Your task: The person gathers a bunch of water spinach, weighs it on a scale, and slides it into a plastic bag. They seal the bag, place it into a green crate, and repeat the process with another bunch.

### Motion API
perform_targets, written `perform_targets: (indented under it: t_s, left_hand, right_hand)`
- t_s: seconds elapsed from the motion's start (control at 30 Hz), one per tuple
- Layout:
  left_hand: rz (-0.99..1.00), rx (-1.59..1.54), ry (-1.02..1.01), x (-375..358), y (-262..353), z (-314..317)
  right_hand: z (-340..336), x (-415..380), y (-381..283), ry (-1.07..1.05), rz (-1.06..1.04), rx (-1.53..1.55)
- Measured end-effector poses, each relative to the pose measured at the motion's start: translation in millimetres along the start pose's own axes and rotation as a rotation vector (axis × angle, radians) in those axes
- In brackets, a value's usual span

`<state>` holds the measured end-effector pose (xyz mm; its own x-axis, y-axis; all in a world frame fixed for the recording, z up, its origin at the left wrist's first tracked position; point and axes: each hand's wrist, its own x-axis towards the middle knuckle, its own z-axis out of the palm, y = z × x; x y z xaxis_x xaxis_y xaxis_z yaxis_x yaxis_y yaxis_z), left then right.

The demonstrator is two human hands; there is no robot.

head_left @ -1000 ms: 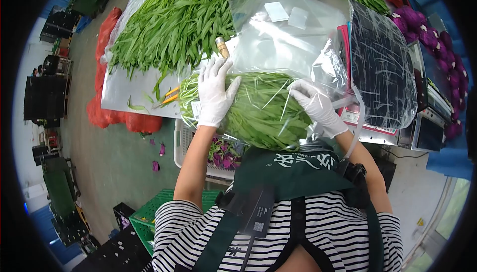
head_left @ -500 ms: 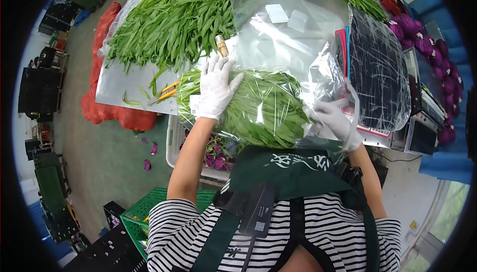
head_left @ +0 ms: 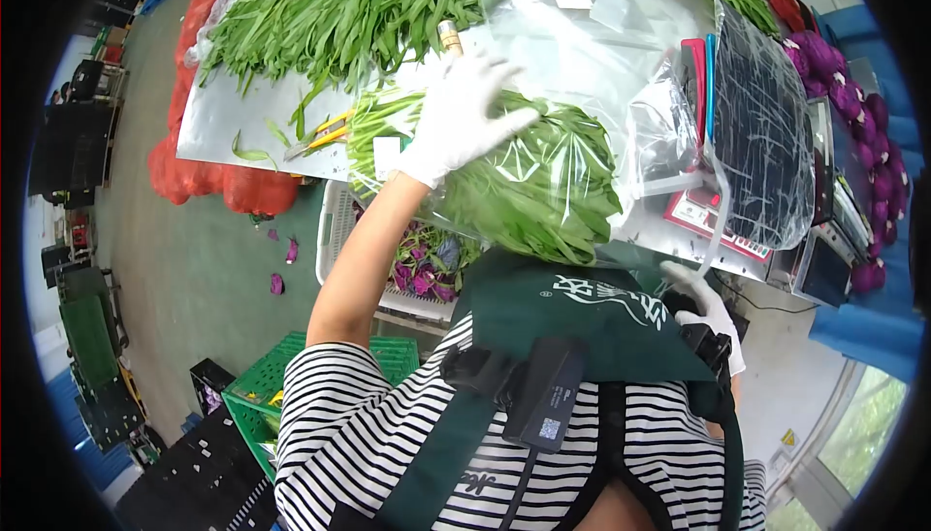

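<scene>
A clear plastic bag of leafy green vegetables (head_left: 543, 182) lies along the table's near edge, stems to the left and leaves to the right. My left hand (head_left: 464, 124), in a white glove, is over the bag's stem half with its fingers apart; whether the palm presses on the plastic is hard to tell. A white label (head_left: 386, 156) shows on the bag beside my wrist. My gloved right hand (head_left: 710, 316) is below the table edge beside my apron (head_left: 582, 313), fingers stretched and parted. A translucent strip (head_left: 720, 216) hangs down close to it.
Loose greens (head_left: 339, 17) are heaped at the back left. Yellow-handled scissors (head_left: 325, 133) lie left of the bag. Clear plastic sheets (head_left: 621, 56) cover the back middle. A plastic-wrapped dark panel (head_left: 761, 133) stands at right. A white crate (head_left: 335, 230) sits below the table.
My right hand has left the bag's leafy end and dropped toward my apron. My left hand has lifted or slid a little right, its fingers more spread. The view has shifted slightly.
</scene>
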<state>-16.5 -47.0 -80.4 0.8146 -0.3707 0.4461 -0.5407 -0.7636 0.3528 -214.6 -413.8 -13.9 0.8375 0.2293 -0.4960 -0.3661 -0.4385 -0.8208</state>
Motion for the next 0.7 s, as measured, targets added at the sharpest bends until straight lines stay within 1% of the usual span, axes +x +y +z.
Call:
perform_targets:
  t_s: [0.03,0.07,0.1,0.13,0.2,0.23,0.27,0.3,0.33,0.4,0.43,0.47,0.5,0.53,0.57,0.6,0.63,0.67,0.7]
  left_hand:
    - [0.082,-0.035,-0.037,4.9,6.9,1.8]
    - [0.084,-0.037,-0.032,8.7,10.9,5.7]
    - [0.102,-0.027,-0.114,13.6,13.7,10.5]
    - [0.122,-0.018,-0.193,18.6,16.2,14.7]
    - [0.125,-0.01,-0.203,25.9,16.8,22.5]
    - [0.095,-0.176,-0.302,28.3,12.1,29.2]
    - [0.067,-0.341,-0.402,31.3,10.7,31.3]
    - [0.115,-0.341,-0.292,31.4,11.0,33.2]
    - [0.124,-0.337,-0.281,31.4,8.0,33.1]
    - [-0.019,-0.268,-0.361,34.5,12.3,8.4]
    - [-0.093,-0.431,-0.312,36.1,14.5,-4.3]
    - [-0.087,-0.421,-0.299,36.0,17.8,-20.7]
    - [-0.211,-0.614,-0.259,35.5,20.7,-39.6]
    - [-0.333,-0.806,-0.214,35.4,21.1,-58.6]
    - [-0.297,-0.609,-0.221,35.4,17.0,-77.4]
    - [-0.286,-0.591,-0.2,32.8,12.5,-93.1]
    - [-0.323,-0.647,-0.141,28.8,8.9,-108.4]
    - [-0.353,-0.704,-0.083,25.4,8.0,-123.6]
    - [-0.391,-0.729,-0.004,22.2,11.9,-141.4]
  right_hand:
    - [5.2,3.9,-3.4,0.005,-0.002,-0.002]
    - [9.0,7.3,-4.5,-0.047,-0.046,0.115]
    - [11.6,10.4,-4.1,-0.1,-0.091,0.229]
    - [14.1,14.4,1.1,-0.094,-0.095,0.221]
    - [18.4,21.8,9.2,-0.064,-0.04,0.084]
    - [20.8,23.0,7.8,-0.017,-0.028,0.067]
    - [22.1,28.0,17.0,0.008,-0.064,0.105]
    - [20.9,28.6,21.8,0.045,-0.029,0.13]
    - [20.0,29.4,24.3,0.08,0.006,0.155]
    - [18.6,31.3,25.4,0.121,-0.05,0.161]
    - [18.0,32.2,20.5,0.127,-0.053,0.162]
    - [17.1,33.0,13.5,0.132,-0.057,0.163]
    - [17.0,31.6,-2.9,0.166,0.023,0.127]
    - [16.2,31.8,-16.6,0.166,0.0,0.122]
    - [15.1,33.0,-29.4,0.185,-0.086,0.16]
    - [13.4,34.6,-43.3,0.202,-0.176,0.199]
    - [10.0,37.0,-60.9,0.211,-0.222,0.135]
    - [7.4,40.9,-74.2,0.245,-0.333,0.042]
    - [0.6,47.9,-84.4,0.193,-0.439,0.033]
